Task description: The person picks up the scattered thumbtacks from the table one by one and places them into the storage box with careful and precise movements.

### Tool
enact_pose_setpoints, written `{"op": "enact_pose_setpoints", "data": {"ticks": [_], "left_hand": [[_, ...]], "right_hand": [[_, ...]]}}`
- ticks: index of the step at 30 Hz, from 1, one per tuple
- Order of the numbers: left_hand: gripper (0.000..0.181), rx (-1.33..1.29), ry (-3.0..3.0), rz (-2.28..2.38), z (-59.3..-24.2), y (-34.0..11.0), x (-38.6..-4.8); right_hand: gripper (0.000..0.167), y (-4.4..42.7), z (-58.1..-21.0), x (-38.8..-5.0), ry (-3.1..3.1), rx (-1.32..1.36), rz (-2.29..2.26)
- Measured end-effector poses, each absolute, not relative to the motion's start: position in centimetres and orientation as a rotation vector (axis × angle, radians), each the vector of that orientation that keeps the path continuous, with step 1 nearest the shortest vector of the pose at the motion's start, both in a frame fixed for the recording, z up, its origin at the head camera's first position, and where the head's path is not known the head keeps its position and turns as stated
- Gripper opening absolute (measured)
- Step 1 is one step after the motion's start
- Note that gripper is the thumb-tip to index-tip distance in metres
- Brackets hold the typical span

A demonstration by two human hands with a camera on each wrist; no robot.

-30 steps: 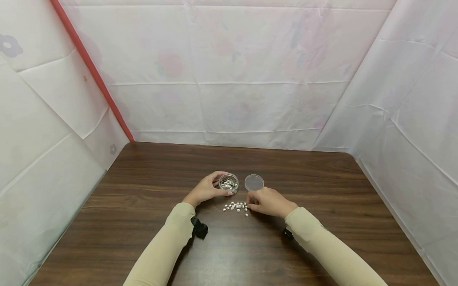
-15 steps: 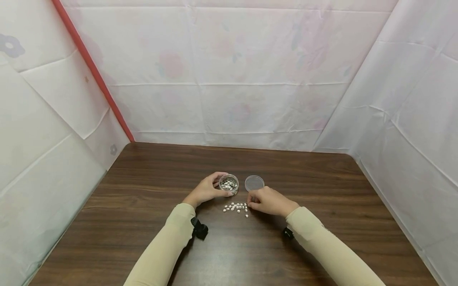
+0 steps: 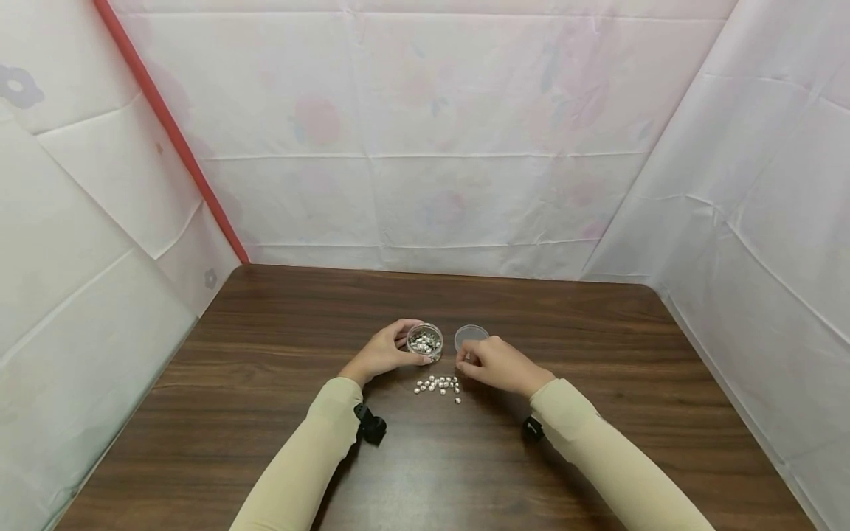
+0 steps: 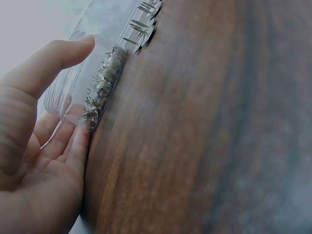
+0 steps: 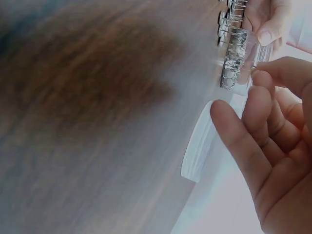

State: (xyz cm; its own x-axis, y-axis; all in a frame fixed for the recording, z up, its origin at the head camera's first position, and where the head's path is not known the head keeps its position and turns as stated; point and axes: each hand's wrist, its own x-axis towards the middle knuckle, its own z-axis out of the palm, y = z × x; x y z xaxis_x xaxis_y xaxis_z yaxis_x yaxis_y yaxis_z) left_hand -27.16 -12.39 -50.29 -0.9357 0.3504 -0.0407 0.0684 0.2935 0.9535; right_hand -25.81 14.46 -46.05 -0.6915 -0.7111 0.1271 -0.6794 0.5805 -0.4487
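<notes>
My left hand grips a clear round plastic container, thumb on the near side and fingers behind. Silver thumbtacks cover its bottom in a low heap. On the table, in front of the container, lie several loose thumbtacks, points up in the wrist views. My right hand is just above the table, right of the loose tacks. Its thumb and index finger pinch together at what seems to be a thumbtack, mostly hidden by the fingertips. The little finger is stretched out.
A clear round lid lies flat on the table behind my right hand, partly covered by it in the head view. The dark wood table is bordered by white floral cloth at the back and sides.
My right hand has lifted from the right end of the loose thumbtacks and shifted slightly back, now overlapping more of the lid. The left hand and container have stayed put.
</notes>
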Motion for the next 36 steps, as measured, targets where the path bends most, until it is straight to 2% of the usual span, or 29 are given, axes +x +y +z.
{"op": "enact_pose_setpoints", "data": {"ticks": [28,36], "left_hand": [[0.073,0.328,2.324,1.679,-50.2,-12.3,-27.1],[0.073,0.306,2.323,1.623,-47.0,-12.0,-25.4]], "right_hand": [[0.005,11.3,-45.2,-27.5,2.839,-1.169,-0.859],[0.004,10.2,-45.2,-28.4,2.843,-1.185,-0.841]]}}
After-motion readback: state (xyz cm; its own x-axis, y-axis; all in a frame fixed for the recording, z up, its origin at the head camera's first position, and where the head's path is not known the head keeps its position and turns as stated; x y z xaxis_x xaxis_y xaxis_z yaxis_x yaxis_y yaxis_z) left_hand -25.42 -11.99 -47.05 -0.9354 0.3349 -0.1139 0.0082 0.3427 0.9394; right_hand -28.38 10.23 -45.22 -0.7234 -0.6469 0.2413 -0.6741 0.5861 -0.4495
